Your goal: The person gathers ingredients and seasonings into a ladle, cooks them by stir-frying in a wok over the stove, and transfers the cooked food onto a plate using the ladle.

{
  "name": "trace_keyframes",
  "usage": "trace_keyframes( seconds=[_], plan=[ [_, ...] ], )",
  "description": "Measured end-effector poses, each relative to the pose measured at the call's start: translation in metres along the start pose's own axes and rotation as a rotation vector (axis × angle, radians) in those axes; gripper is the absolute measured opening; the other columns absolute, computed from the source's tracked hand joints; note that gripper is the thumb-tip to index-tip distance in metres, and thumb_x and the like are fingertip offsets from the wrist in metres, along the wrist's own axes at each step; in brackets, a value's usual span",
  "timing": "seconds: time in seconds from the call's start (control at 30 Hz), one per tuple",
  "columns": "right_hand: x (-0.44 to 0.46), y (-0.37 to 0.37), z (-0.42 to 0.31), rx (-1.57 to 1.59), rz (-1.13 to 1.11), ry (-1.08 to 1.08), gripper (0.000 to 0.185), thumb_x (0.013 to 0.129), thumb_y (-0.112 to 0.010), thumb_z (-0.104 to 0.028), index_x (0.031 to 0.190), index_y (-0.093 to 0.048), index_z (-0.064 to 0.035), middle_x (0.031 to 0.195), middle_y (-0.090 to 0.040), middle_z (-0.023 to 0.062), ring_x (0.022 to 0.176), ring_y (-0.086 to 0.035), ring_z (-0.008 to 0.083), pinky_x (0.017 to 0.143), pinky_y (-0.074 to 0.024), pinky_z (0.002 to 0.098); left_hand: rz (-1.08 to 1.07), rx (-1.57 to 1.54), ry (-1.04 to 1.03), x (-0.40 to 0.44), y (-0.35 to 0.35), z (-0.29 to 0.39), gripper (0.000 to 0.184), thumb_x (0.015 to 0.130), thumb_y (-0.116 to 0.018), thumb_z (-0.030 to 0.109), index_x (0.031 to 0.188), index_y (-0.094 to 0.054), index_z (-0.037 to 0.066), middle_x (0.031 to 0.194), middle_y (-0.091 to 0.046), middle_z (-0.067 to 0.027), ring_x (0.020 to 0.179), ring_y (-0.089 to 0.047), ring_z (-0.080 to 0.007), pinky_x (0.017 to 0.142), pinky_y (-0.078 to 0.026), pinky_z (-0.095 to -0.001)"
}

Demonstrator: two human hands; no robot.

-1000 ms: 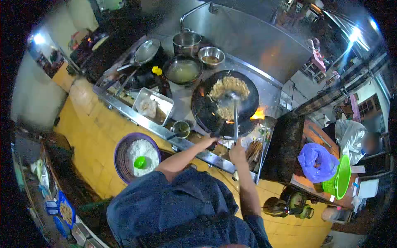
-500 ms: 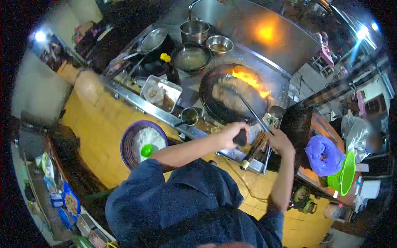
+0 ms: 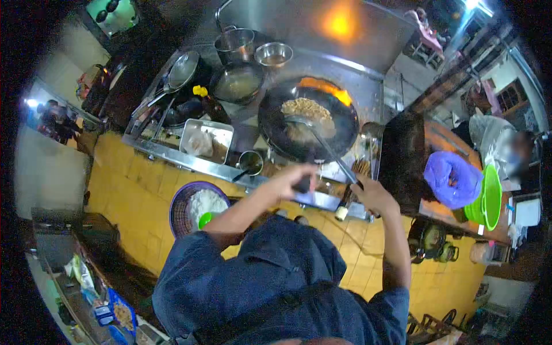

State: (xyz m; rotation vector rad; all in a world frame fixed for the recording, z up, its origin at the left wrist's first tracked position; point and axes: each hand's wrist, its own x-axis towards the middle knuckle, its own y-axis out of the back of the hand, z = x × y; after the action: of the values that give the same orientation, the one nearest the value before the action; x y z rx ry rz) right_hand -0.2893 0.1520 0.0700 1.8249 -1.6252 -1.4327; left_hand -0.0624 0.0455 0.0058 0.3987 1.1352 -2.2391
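Observation:
My right hand (image 3: 375, 197) grips a long metal wok spatula (image 3: 333, 154) by its handle end. Its broad head rests among brown food (image 3: 307, 108), which looks like fried rice, in a large dark wok (image 3: 273, 135). Flames (image 3: 325, 87) rise along the wok's far rim. In front of the near rim, my left hand (image 3: 287, 183) is closed around a dark piece (image 3: 303, 184) that looks like the wok's handle; the hand is slightly blurred.
Left of the wok stand a pan (image 3: 237, 83) of liquid, a pot (image 3: 236, 43), a steel bowl (image 3: 273, 54) and a metal tray (image 3: 187, 138). A purple basket (image 3: 179, 210) holds white rice and a green scoop. At right are a purple bag (image 3: 451, 178) and green basket (image 3: 491, 198).
My view has shifted, and the scene sits further left. The food has spread and its blur is gone. The spatula head now shows near the middle of the wok; the flames are lower.

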Motion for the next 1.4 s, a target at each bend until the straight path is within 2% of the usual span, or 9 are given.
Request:
trace_keyframes(
  seconds=[0.13,0.23,0.5,0.77,0.87,0.9,1.17,1.3,1.4],
  plan=[
    [0.017,-0.04,0.031,-0.216,0.181,0.014,0.039,0.084,-0.048,-0.03,0.108,-0.049,0.0001,0.092,-0.057,0.0294,0.082,-0.06,0.0379,0.062,-0.0497,0.0489,-0.003,0.569,-0.474,0.019,0.045,-0.033,0.008,0.079,-0.056,0.012,0.075,-0.052,0.006,0.065,-0.056,-0.0047,0.059,-0.056,-0.0167,0.057,-0.045,-0.0291],
    [0.008,-0.035,0.024,-0.29,0.383,-0.035,0.042,0.084,-0.048,-0.035,0.118,-0.048,-0.0111,0.079,-0.061,0.0226,0.069,-0.059,0.0422,0.062,-0.0498,0.0462,0.083,-0.08,0.179,-0.029,-0.018,-0.041,0.009,0.079,-0.058,0.014,0.075,-0.053,0.008,0.064,-0.055,-0.0063,0.054,-0.054,-0.0158,0.054,-0.045,-0.0277],
    [0.058,-0.065,0.021,-0.093,0.544,0.094,0.047,0.082,-0.052,-0.019,0.125,-0.04,-0.0054,0.067,-0.058,0.0229,0.062,-0.059,0.0371,0.057,-0.0487,0.0422,0.286,0.385,-0.431,0.059,0.079,-0.044,0.019,0.081,-0.055,0.02,0.074,-0.056,0.003,0.063,-0.056,-0.006,0.054,-0.054,-0.0158,0.053,-0.044,-0.0297],
    [0.049,-0.116,-0.007,-0.073,0.313,-0.144,0.051,0.087,-0.041,-0.017,0.128,-0.027,0.0102,0.077,-0.06,0.0257,0.065,-0.06,0.0383,0.058,-0.05,0.044,0.145,0.051,-0.238,0.09,0.105,-0.051,0.023,0.081,-0.059,0.016,0.095,-0.051,0.0,0.077,-0.058,-0.008,0.062,-0.056,-0.0142,0.055,-0.049,-0.0293],
    [0.017,-0.109,-0.008,-0.074,0.349,0.089,0.054,0.085,-0.047,-0.02,0.129,-0.028,0.0064,0.078,-0.059,0.0281,0.066,-0.057,0.0441,0.06,-0.047,0.0489,0.307,0.429,-0.082,0.099,0.121,-0.058,0.054,0.078,-0.059,0.041,0.116,-0.052,0.002,0.094,-0.062,-0.0077,0.083,-0.057,-0.0195,0.08,-0.042,-0.0309],
    [0.024,-0.102,0.004,-0.04,0.312,0.144,0.055,0.085,-0.049,-0.022,0.128,-0.03,0.0052,0.077,-0.059,0.0274,0.066,-0.056,0.0466,0.062,-0.0457,0.0514,0.357,0.26,-0.236,0.093,0.102,-0.053,0.023,0.079,-0.061,0.022,0.085,-0.06,0.0,0.069,-0.06,-0.0067,0.061,-0.057,-0.0139,0.055,-0.046,-0.0268],
    [0.097,-0.105,0.005,0.25,0.312,0.056,0.042,0.085,-0.047,-0.033,0.115,-0.048,-0.0045,0.093,-0.058,0.0257,0.088,-0.055,0.0421,0.078,-0.0439,0.0444,0.167,-0.117,0.092,0.118,0.126,-0.049,0.028,0.086,-0.052,0.025,0.103,-0.058,0.003,0.075,-0.06,-0.0039,0.063,-0.059,-0.015,0.06,-0.052,-0.028],
    [0.024,0.017,-0.01,0.0,-0.08,-0.012,0.04,0.084,-0.048,-0.031,0.112,-0.05,-0.0035,0.101,-0.056,0.0257,0.098,-0.051,0.0405,0.085,-0.0396,0.044,0.471,-0.27,-0.041,0.038,-0.025,-0.003,0.017,0.083,-0.055,0.026,0.075,-0.054,0.012,0.065,-0.056,-0.0002,0.053,-0.054,-0.012,0.051,-0.044,-0.0263],
    [0.02,0.015,0.009,0.021,-0.006,0.064,0.038,0.084,-0.046,-0.028,0.113,-0.049,-0.0042,0.08,-0.06,0.0205,0.067,-0.059,0.0321,0.064,-0.0472,0.0416,-0.006,-0.352,0.01,-0.002,-0.048,0.019,0.011,0.084,-0.052,0.012,0.075,-0.047,0.007,0.062,-0.049,-0.0041,0.055,-0.05,-0.0147,0.051,-0.044,-0.0263]
  ],
)
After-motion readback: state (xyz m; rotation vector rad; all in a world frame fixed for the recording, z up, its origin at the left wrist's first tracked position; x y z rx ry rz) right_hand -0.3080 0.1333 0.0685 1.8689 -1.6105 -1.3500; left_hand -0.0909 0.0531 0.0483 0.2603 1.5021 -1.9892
